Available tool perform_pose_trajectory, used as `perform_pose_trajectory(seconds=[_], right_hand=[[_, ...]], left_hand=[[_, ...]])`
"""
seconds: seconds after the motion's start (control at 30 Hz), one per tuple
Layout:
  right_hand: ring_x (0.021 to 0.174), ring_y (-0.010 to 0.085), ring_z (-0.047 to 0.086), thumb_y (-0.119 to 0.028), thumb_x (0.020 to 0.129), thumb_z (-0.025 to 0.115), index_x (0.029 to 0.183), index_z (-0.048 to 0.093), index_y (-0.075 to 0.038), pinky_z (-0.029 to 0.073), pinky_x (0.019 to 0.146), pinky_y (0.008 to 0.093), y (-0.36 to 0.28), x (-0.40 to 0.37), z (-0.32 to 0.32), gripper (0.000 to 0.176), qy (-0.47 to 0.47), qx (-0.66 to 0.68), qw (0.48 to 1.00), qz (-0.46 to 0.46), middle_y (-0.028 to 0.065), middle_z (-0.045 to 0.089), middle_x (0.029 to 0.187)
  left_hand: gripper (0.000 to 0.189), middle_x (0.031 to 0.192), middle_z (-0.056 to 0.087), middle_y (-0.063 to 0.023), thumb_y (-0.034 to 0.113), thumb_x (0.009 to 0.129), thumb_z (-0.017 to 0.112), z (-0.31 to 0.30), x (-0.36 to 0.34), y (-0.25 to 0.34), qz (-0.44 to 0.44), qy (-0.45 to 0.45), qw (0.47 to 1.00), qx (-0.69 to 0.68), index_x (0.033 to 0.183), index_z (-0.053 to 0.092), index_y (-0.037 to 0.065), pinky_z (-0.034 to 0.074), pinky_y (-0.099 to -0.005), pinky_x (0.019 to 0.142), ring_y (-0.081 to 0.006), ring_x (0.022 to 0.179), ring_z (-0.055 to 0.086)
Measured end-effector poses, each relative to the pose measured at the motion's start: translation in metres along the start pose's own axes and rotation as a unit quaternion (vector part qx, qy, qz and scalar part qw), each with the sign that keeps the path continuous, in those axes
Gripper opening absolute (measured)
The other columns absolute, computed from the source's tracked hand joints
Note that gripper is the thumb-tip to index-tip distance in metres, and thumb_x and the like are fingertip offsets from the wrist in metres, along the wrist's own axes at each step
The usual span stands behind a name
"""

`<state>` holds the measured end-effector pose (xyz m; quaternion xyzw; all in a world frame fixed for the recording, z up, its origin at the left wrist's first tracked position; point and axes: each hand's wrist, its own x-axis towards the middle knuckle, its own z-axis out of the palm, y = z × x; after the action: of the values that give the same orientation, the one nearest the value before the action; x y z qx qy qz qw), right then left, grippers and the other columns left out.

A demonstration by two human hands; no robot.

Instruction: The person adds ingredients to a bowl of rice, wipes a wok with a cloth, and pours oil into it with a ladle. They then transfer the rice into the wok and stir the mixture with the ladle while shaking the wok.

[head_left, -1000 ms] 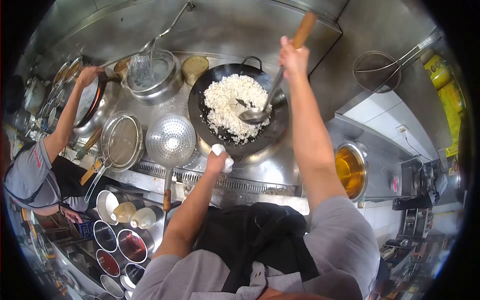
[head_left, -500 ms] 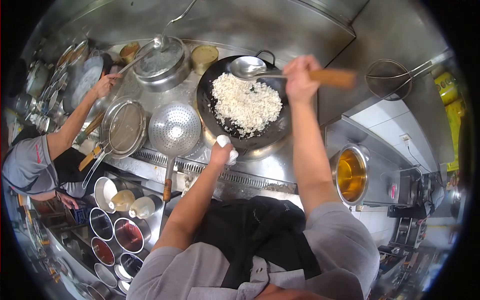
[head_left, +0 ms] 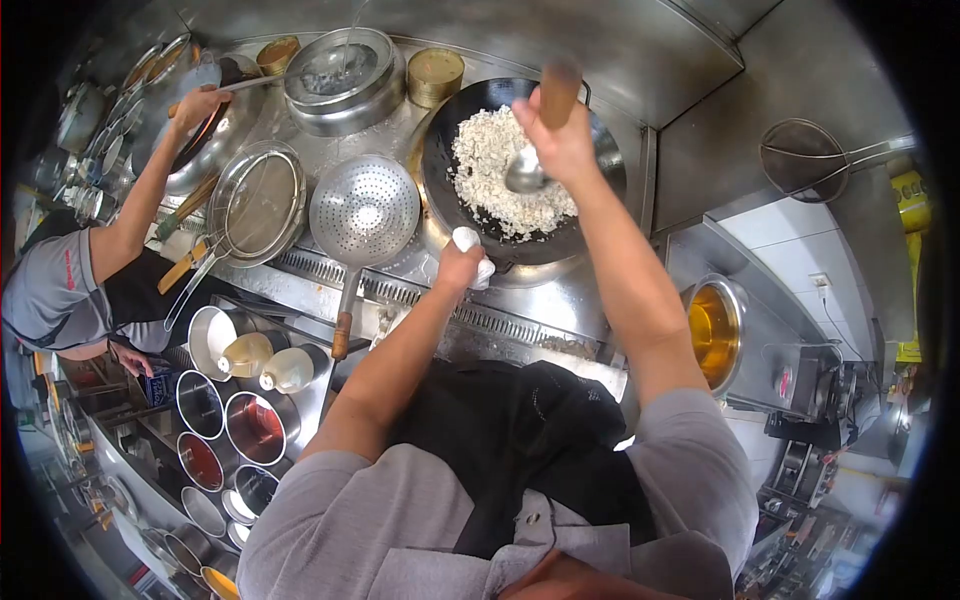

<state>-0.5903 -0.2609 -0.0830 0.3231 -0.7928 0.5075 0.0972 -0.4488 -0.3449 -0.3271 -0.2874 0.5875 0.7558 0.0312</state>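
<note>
Right hand (head_left: 560, 148) clenched round ladle (head_left: 525, 178), bowl in rice (head_left: 485, 160) – wok (head_left: 606, 170) at far edge of counter (head_left: 585, 300); left hand (head_left: 458, 268) grips cloth (head_left: 468, 240) on its rim — brace firmly, scrape low, fold evenly

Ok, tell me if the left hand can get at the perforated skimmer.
Probably yes: the perforated skimmer lies just beside the left hand, nothing between, though that hand grips a cloth on the wok.

Single head-worn view, fisheye, dark corners. Looks forward and steeply down over the wearer's own shoulders and arms onto the wok (head_left: 436, 168), close below. Co-worker (head_left: 52, 292) sits at the left edge.
</note>
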Motion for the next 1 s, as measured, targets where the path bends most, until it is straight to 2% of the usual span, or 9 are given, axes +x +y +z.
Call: perform_pose_trajectory(seconds=[0.13,0.27,0.47,0.6,0.73,0.87,0.9,0.93,1.0], right_hand=[[0.049,0.0074,0.041,-0.022,0.089,0.066,0.064,0.048,-0.007,0.033,0.045,0.0255,-0.057,-0.021,-0.023,0.034,0.018,0.103,0.994,-0.018,-0.0024,0.046,0.055],[0.050,0.0062,0.041,-0.021,0.088,0.067,0.068,0.046,-0.009,0.032,0.045,0.0230,0.074,-0.029,0.008,0.032,0.045,0.136,0.990,0.005,-0.0034,0.046,0.058],[0.052,0.0072,0.048,-0.029,0.086,0.071,0.069,0.054,-0.006,0.036,0.045,0.0240,-0.020,-0.011,-0.065,0.033,0.135,0.169,0.969,0.123,-0.0033,0.049,0.056],[0.050,0.0087,0.048,-0.022,0.086,0.071,0.075,0.052,-0.006,0.040,0.046,0.0247,0.085,-0.017,-0.039,0.028,0.080,0.258,0.960,0.078,-0.0004,0.052,0.060],[0.045,0.0081,0.038,-0.021,0.092,0.064,0.076,0.052,-0.007,0.032,0.043,0.0246,0.004,0.021,-0.091,0.025,0.218,0.253,0.940,0.076,-0.0028,0.042,0.057],[0.044,0.0078,0.044,-0.019,0.089,0.065,0.073,0.050,-0.008,0.037,0.042,0.0229,0.022,-0.002,-0.088,0.025,0.296,0.221,0.925,0.088,-0.0021,0.048,0.058],[0.046,0.0086,0.046,-0.020,0.089,0.066,0.072,0.049,-0.009,0.038,0.043,0.0231,0.087,-0.009,-0.057,0.026,0.290,0.155,0.931,0.158,-0.0019,0.048,0.058],[0.047,0.0092,0.046,-0.020,0.088,0.068,0.074,0.050,-0.008,0.039,0.044,0.0242,0.097,-0.017,-0.052,0.025,0.168,0.289,0.940,0.063,-0.0018,0.048,0.059],[0.047,0.0086,0.046,-0.021,0.088,0.068,0.077,0.052,-0.008,0.037,0.043,0.0244,0.100,0.004,-0.050,0.024,0.113,0.337,0.931,0.087,-0.0021,0.048,0.060]], left_hand=[[0.027,0.089,0.065,-0.0103,0.013,0.080,0.059,0.000,-0.002,0.013,-0.001,0.010,1.000,0.024,0.103,0.060,-0.002,0.049,-0.0348,0.068,-0.0210,0.077,0.062],[0.027,0.087,0.065,-0.0100,0.014,0.080,0.059,-0.001,0.008,0.001,0.003,-0.008,1.000,0.016,0.102,0.060,-0.001,0.049,-0.0348,0.066,-0.0205,0.075,0.062],[0.026,0.085,0.064,-0.0092,0.013,0.079,0.060,-0.010,0.016,0.002,-0.001,-0.061,0.997,0.039,0.102,0.059,0.001,0.049,-0.0345,0.064,-0.0201,0.073,0.061],[0.027,0.084,0.063,-0.0086,0.013,0.078,0.060,-0.012,0.018,0.005,-0.037,-0.090,0.995,0.037,0.103,0.057,0.002,0.049,-0.0348,0.063,-0.0205,0.071,0.061],[0.027,0.084,0.062,-0.0082,0.013,0.078,0.060,-0.017,0.034,-0.001,-0.048,-0.109,0.990,0.073,0.103,0.057,0.002,0.048,-0.0341,0.061,-0.0202,0.071,0.060],[0.027,0.085,0.063,-0.0086,0.013,0.078,0.060,-0.019,0.028,0.004,-0.035,-0.082,0.994,0.062,0.103,0.058,0.001,0.048,-0.0338,0.063,-0.0202,0.072,0.060],[0.027,0.085,0.063,-0.0084,0.013,0.078,0.060,-0.019,0.022,0.012,-0.049,-0.085,0.993,0.069,0.102,0.058,0.001,0.048,-0.0338,0.063,-0.0201,0.071,0.060],[0.026,0.085,0.063,-0.0083,0.013,0.079,0.060,-0.016,0.018,0.017,-0.061,-0.090,0.991,0.076,0.102,0.058,0.001,0.049,-0.0337,0.063,-0.0200,0.071,0.060],[0.026,0.085,0.063,-0.0078,0.014,0.078,0.060,-0.021,0.022,0.005,-0.043,-0.099,0.992,0.067,0.102,0.058,0.002,0.049,-0.0337,0.063,-0.0196,0.071,0.060]])
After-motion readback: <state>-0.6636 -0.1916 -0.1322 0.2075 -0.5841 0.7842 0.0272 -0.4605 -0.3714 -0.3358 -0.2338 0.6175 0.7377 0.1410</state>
